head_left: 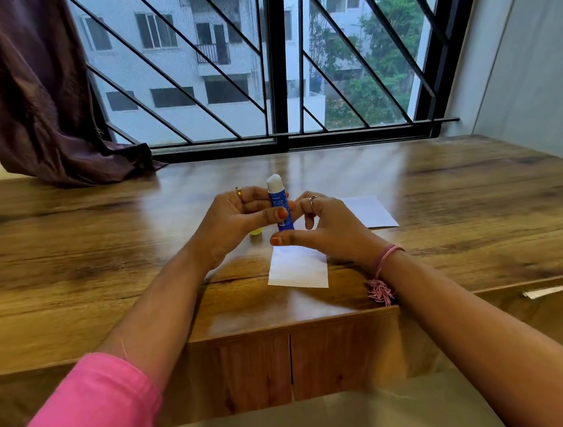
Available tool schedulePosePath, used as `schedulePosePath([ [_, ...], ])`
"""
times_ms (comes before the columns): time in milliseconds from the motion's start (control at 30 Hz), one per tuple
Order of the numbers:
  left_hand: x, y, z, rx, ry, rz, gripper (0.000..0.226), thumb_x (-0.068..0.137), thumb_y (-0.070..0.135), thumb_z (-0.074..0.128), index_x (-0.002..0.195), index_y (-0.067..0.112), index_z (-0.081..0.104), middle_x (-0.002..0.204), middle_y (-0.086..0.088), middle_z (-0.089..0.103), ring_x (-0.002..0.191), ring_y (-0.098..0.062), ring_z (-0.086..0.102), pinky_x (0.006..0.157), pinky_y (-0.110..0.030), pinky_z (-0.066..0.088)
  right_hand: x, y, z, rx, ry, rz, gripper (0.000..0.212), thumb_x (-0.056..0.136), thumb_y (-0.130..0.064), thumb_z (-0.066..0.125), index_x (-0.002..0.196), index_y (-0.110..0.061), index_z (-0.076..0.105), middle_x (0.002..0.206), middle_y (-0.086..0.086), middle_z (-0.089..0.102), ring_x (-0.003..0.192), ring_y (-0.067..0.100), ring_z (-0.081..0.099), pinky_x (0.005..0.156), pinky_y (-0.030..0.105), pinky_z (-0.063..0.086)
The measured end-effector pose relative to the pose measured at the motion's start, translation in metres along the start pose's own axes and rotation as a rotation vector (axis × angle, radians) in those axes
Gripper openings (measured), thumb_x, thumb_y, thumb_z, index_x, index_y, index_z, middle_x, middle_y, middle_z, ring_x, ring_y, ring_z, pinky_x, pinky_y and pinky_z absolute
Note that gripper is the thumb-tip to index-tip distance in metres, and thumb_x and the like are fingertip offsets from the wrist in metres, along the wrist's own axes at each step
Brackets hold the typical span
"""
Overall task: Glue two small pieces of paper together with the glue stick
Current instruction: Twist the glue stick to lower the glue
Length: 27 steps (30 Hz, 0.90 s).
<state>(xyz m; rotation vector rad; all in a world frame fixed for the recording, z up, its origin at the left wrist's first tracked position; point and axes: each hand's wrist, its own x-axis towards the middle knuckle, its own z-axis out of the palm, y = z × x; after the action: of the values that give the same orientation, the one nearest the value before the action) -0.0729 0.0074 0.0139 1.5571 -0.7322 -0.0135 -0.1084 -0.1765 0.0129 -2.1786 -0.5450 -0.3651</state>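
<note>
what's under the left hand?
A yellow thing, probably the glue stick's cap, peeks out on the table below the left hand. Most of it is covered.

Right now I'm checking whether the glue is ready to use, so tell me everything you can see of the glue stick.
The glue stick is a small blue plastic tube with white print, too blurred to read. Its cap is off and white glue stands out at the top. It is held nearly upright above the wooden table, gripped by the left hand, with the right hand at its base. A small yellow object, perhaps its cap, lies beneath the left hand.
</note>
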Motion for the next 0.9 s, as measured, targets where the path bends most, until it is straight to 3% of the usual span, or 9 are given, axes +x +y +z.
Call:
schedulePosePath([
  [133,-0.0005,0.0004,0.0010,-0.001,-0.015,-0.002,0.027,0.073,0.017,0.070,0.100,0.016,0.068,0.098,0.000,0.075,0.098,-0.019,0.070,0.083,-0.024,0.054,0.0009,0.0031,0.0025,-0.033,-0.011,0.031,0.043,0.066,-0.040,0.081,0.091,-0.009,0.065,0.091,-0.001,0.059,0.073,0.020,0.051,0.069,0.030,0.048],
  [233,-0.0008,0.0007,0.0008,0.002,-0.016,-0.004,0.027,0.073,0.017,0.070,0.101,0.016,0.068,0.097,0.002,0.075,0.097,-0.018,0.070,0.082,-0.023,0.054,0.0000,0.0011,0.0002,0.018,-0.074,0.040,0.024,0.072,-0.039,0.077,0.089,-0.025,0.066,0.095,-0.001,0.062,0.084,0.025,0.058,0.075,0.028,0.049],
  [300,-0.0009,0.0012,0.0004,-0.001,-0.011,-0.003,0.028,0.074,0.017,0.070,0.102,0.015,0.068,0.097,0.001,0.075,0.097,-0.019,0.070,0.082,-0.023,0.054,-0.0007,-0.0013,-0.0022,0.056,-0.137,0.026,0.016,0.079,-0.034,0.073,0.092,-0.032,0.065,0.094,-0.008,0.061,0.083,0.012,0.059,0.067,0.011,0.044],
  [367,-0.0009,0.0014,0.0003,-0.003,-0.010,-0.001,0.029,0.074,0.017,0.070,0.102,0.015,0.068,0.098,0.000,0.075,0.096,-0.019,0.070,0.081,-0.024,0.054,-0.0010,-0.0026,-0.0032,0.080,-0.179,0.022,0.018,0.083,-0.028,0.070,0.100,-0.021,0.069,0.092,-0.012,0.059,0.079,-0.006,0.056,0.067,0.004,0.039],
  [433,-0.0010,0.0013,0.0003,-0.001,-0.008,-0.003,0.031,0.074,0.017,0.070,0.104,0.012,0.067,0.100,-0.003,0.075,0.097,-0.021,0.070,0.083,-0.025,0.055,-0.0007,-0.0018,-0.0040,0.065,-0.173,0.023,0.025,0.084,-0.026,0.069,0.104,-0.012,0.070,0.094,-0.011,0.060,0.080,-0.007,0.055,0.074,0.008,0.041],
  [567,-0.0016,0.0011,0.0004,0.002,-0.018,-0.008,0.030,0.073,0.016,0.071,0.103,0.012,0.067,0.101,-0.003,0.075,0.098,-0.021,0.070,0.083,-0.023,0.054,-0.0005,0.0005,-0.0026,-0.015,-0.085,0.006,0.030,0.076,-0.030,0.076,0.099,-0.009,0.072,0.100,0.006,0.065,0.085,0.023,0.059,0.083,0.038,0.050],
  [700,-0.0014,0.0013,0.0006,0.015,-0.003,-0.003,0.030,0.072,0.018,0.072,0.102,0.014,0.067,0.101,-0.003,0.075,0.099,-0.020,0.070,0.085,-0.025,0.054,0.0005,0.0034,0.0003,-0.042,-0.008,0.017,0.028,0.068,-0.038,0.081,0.083,-0.017,0.070,0.091,0.000,0.062,0.078,0.023,0.056,0.070,0.027,0.046],
  [800,-0.0012,0.0015,0.0012,0.016,-0.002,-0.001,0.031,0.072,0.019,0.072,0.102,0.015,0.067,0.102,-0.003,0.074,0.099,-0.019,0.069,0.084,-0.024,0.054,0.0017,0.0035,0.0026,-0.050,0.013,0.031,0.031,0.066,-0.041,0.082,0.078,-0.019,0.063,0.084,-0.007,0.058,0.072,0.011,0.050,0.065,0.020,0.042],
  [900,-0.0006,0.0004,0.0007,0.029,0.004,-0.010,0.030,0.072,0.019,0.072,0.101,0.016,0.067,0.102,-0.005,0.074,0.100,-0.021,0.069,0.088,-0.030,0.054,0.0012,0.0030,0.0021,-0.051,-0.035,0.061,0.030,0.068,-0.042,0.080,0.082,-0.020,0.064,0.088,-0.002,0.061,0.076,0.014,0.054,0.071,0.029,0.047],
])
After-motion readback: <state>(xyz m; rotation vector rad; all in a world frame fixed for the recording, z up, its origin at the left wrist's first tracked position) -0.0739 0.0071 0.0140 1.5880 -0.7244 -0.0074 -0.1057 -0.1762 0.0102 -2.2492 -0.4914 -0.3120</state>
